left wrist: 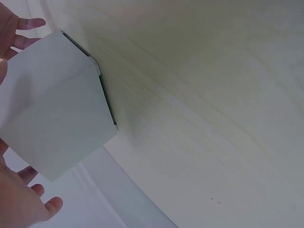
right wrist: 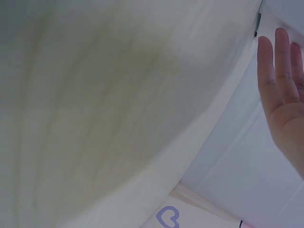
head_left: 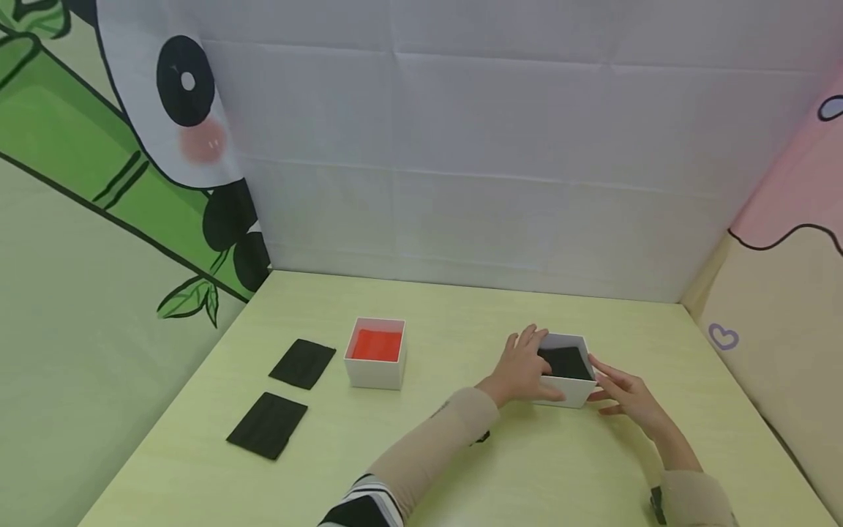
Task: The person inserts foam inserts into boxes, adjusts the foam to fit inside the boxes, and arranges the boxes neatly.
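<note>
At the right of the table, both hands are at a white open-topped box (head_left: 569, 389) with a black sheet (head_left: 563, 363) inside. My left hand (head_left: 520, 369) holds its left side, fingers along the back-left rim, thumb at the front. My right hand (head_left: 628, 399) is at the right side with fingers extended; in the right wrist view the right hand (right wrist: 287, 99) shows long, straight fingers. The box's plain outer faces (left wrist: 61, 123) fill the left of the left wrist view. Whether its base fully touches the table cannot be told.
Left of centre stands another white box (head_left: 375, 375) with a red sheet (head_left: 377, 345) in it. Two flat black square sheets (head_left: 303, 364) lie further left, one nearer me. A pale wall cloth (head_left: 461, 183) closes off the table's far edge.
</note>
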Tool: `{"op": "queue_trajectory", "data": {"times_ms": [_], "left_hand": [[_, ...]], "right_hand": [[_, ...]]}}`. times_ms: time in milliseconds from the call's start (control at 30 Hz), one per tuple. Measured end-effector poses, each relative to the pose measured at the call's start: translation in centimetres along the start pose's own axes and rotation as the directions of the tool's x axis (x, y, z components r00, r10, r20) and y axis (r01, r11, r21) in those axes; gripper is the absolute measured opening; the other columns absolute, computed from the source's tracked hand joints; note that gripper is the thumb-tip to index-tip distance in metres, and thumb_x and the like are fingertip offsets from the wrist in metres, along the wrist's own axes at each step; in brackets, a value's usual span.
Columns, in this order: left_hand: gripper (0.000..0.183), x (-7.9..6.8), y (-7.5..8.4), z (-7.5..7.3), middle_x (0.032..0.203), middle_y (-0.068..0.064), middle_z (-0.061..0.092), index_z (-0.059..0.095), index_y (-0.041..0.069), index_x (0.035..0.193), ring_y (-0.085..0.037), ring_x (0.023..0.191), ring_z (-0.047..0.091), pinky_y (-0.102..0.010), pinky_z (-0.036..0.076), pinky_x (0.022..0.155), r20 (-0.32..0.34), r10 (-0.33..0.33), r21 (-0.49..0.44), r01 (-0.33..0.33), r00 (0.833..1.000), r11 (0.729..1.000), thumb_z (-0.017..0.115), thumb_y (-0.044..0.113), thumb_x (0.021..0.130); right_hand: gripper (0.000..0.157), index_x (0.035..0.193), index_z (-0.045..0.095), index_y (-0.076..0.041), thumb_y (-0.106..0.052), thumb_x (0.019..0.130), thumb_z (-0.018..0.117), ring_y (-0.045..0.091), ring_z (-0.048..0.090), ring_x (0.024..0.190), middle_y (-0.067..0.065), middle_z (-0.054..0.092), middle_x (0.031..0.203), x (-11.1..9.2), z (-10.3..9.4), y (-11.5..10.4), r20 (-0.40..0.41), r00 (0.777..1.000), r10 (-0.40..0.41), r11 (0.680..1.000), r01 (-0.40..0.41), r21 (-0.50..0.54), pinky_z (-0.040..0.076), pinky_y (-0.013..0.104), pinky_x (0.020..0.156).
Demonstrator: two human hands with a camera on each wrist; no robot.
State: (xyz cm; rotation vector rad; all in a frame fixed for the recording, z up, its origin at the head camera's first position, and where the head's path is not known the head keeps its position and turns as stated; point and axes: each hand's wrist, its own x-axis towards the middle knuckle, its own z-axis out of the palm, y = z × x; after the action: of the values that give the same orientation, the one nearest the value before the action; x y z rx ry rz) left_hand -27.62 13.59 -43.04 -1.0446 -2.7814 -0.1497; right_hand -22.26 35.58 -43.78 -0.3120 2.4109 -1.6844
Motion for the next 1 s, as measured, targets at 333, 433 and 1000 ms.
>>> {"op": "queue_trajectory", "data": {"times_ms": [333, 433, 1000], "left_hand": [[0.063, 1.0, 0.6, -0.9, 0.149, -0.005, 0.004, 0.05, 0.046, 0.122, -0.026, 0.133, -0.007, -0.05, 0.011, 0.102, 0.083, 0.077, 0.065, -0.082, 0.994, 0.994, 0.053, 0.074, 0.066], [0.065, 1.3, 0.8, -1.2, 0.149, -0.005, -0.001, 0.047, 0.047, 0.123, -0.026, 0.133, -0.011, -0.051, 0.008, 0.102, 0.113, 0.099, 0.091, -0.11, 0.989, 0.99, 0.052, 0.075, 0.065], [0.06, 2.6, 2.0, -1.2, 0.149, -0.003, 0.001, 0.055, 0.047, 0.115, -0.024, 0.133, -0.013, -0.054, 0.007, 0.101, 0.227, 0.039, 0.069, -0.056, 0.973, 0.996, 0.052, 0.076, 0.063]], "right_hand": [[0.047, 0.136, 0.028, -0.001, -0.022, 0.097, 0.04, 0.039, 0.057, 0.09, -0.009, 0.06, 0.098, 0.5, 0.0, 0.0, 0.009, 1.0, -0.012, 1.0, 0.012, -0.001, 0.048, 0.045, 0.069], [0.046, 0.136, 0.027, -0.001, -0.022, 0.097, 0.039, 0.04, 0.057, 0.09, -0.012, 0.06, 0.097, 0.5, -0.1, 0.0, 0.01, 1.0, -0.018, 1.0, 0.018, 0.0, 0.048, 0.044, 0.069], [0.043, 0.136, 0.027, -0.002, -0.018, 0.098, 0.037, 0.034, 0.06, 0.088, -0.013, 0.061, 0.095, 0.1, -0.2, 0.3, 0.013, 1.0, -0.028, 1.0, 0.028, 0.011, 0.049, 0.041, 0.068]]}}
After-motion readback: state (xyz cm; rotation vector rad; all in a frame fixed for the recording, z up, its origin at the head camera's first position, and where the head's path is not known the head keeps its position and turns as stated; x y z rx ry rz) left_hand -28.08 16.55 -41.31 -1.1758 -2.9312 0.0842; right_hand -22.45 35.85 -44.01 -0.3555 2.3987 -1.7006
